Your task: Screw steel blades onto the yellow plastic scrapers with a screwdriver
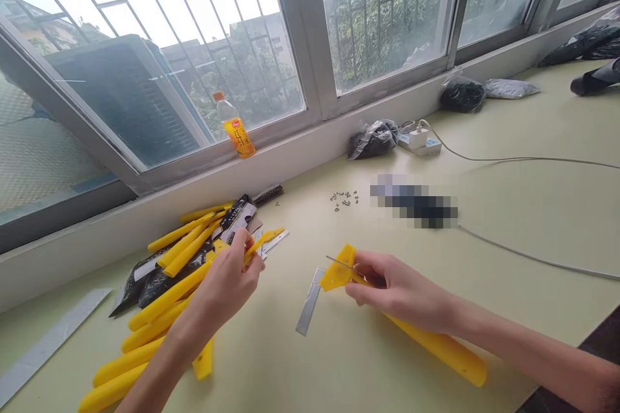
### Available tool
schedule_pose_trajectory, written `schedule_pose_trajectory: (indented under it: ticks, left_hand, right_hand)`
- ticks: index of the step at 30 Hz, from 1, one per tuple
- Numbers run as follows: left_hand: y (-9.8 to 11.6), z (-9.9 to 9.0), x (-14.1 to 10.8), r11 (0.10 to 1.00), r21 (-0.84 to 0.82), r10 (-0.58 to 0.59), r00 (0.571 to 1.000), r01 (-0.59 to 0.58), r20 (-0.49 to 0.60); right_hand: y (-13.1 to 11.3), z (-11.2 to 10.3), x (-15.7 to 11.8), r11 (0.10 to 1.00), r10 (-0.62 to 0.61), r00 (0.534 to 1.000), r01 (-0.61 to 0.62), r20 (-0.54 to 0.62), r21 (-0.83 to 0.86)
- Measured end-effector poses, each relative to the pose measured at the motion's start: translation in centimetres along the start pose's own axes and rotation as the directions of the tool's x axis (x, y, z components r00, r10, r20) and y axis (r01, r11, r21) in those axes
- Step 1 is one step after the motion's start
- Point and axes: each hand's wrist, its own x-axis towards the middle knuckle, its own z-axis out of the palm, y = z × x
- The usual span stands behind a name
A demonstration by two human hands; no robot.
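Observation:
My right hand (387, 284) is closed round the neck of a yellow plastic scraper handle (436, 343), whose flared head (339, 270) points left. A thin metal rod (340, 262) sticks out from those fingers across the head; its kind is unclear. Under the tip of the head lies a flat metal blade (309, 306). My left hand (235, 271) has its fingers pinched on a small yellow plastic piece (266, 239), partly covered by the fingers. Behind that piece are more metal blades (277, 241). Several yellow handles (167, 297) lie under and beside my left forearm.
Small screws (345, 199) lie scattered near the middle. Black packaging (237, 213) is by the wall, with a long metal strip (53, 348) at left. A drink bottle (235, 129) stands on the sill. A power strip (420, 142), cable (527, 159) and bagged items (372, 139) lie further back.

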Motion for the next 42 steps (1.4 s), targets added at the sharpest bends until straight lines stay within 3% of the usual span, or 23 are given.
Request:
schedule_pose_trajectory:
  ticks: [3, 6, 8, 10, 15, 18, 23, 26, 29, 35, 39, 42]
  left_hand:
    - [1.8, 1.5, -1.6, 0.971, -0.239, 0.034, 0.982, 0.012, 0.186]
    - [3.2, 3.0, -3.1, 0.938, -0.347, 0.085, 0.958, 0.016, 0.275]
    - [3.9, 3.6, -3.8, 0.868, -0.494, 0.127, 0.942, 0.046, 0.311]
    - [4.3, 4.0, -4.2, 0.772, -0.632, 0.162, 0.939, 0.070, 0.303]
    - [5.1, 4.7, -4.0, 0.574, -0.819, 0.278, 0.939, 0.008, 0.204]
    - [5.4, 5.5, -3.9, 0.476, -0.880, 0.269, 0.950, 0.011, 0.157]
    - [5.4, 7.0, -4.4, 0.548, -0.836, 0.128, 0.988, 0.000, 0.084]
    - [5.3, 7.5, -4.6, 0.641, -0.758, 0.109, 0.992, -0.119, -0.063]
    - [5.3, 7.9, -4.7, 0.659, -0.722, 0.129, 0.977, -0.211, -0.168]
    - [5.6, 8.6, -5.2, 0.653, -0.710, 0.199, 0.965, -0.262, -0.173]
    - [5.6, 8.6, -5.1, 0.688, -0.673, 0.188, 0.962, -0.272, -0.197]
    - [5.4, 8.7, -4.9, 0.662, -0.705, 0.168, 0.967, -0.254, -0.191]
  right_hand:
    - [0.0, -0.2, 0.1, 0.999, 0.011, 1.000, -0.012, 0.027, 0.038]
    - [0.1, -0.3, 0.3, 0.998, 0.020, 0.999, -0.024, 0.049, 0.066]
    - [0.2, -0.4, 0.4, 0.996, 0.017, 0.997, -0.023, 0.070, 0.088]
    - [0.3, -0.4, 0.4, 0.994, 0.009, 0.995, -0.020, 0.094, 0.109]
    - [0.5, -0.4, 0.5, 0.991, 0.000, 0.993, -0.015, 0.116, 0.132]
    - [0.4, -0.3, 0.4, 0.994, 0.006, 0.993, -0.018, 0.120, 0.104]
    - [0.0, 0.1, 0.1, 0.999, -0.032, 0.995, 0.028, 0.090, 0.046]
    - [-0.2, 0.4, -0.2, 1.000, -0.020, 0.997, 0.021, 0.068, -0.004]
    - [-0.1, 0.6, -0.3, 0.999, 0.025, 0.998, -0.024, 0.052, -0.028]
    - [-0.3, 0.8, -0.4, 0.998, 0.041, 0.999, -0.040, 0.016, -0.047]
    - [-0.7, 0.8, -0.5, 0.998, 0.066, 0.997, -0.066, 0.028, -0.009]
    - [-0.8, 0.7, -0.5, 0.996, 0.068, 0.997, -0.069, 0.035, 0.051]
